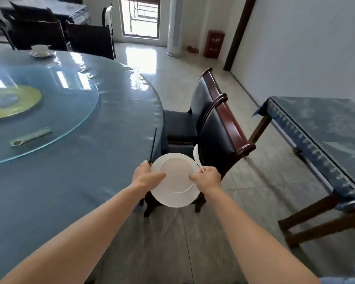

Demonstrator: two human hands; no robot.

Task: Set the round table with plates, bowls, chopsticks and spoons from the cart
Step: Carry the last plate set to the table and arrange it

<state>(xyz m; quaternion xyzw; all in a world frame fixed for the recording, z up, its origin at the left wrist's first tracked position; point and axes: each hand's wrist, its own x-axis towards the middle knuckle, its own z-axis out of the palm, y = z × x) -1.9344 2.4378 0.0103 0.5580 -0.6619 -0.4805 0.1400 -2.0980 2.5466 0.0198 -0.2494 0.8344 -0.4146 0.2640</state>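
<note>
At centre frame the left hand [146, 175] grips dark chopsticks [152, 146] and the white plate [175, 179]'s left rim; the right hand [207, 178] pinches a white spoon [197, 155] and the right rim, beside the round table [70, 160].

lower ends of the chopsticks [153, 145] inside the left hand [145, 177], spoon [196, 153] handle tip inside the right hand [209, 178]

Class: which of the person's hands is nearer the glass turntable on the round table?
Left. The left hand grips the plate on the side facing the glass turntable; the right hand grips the opposite rim, by the chair, farther off.
</note>
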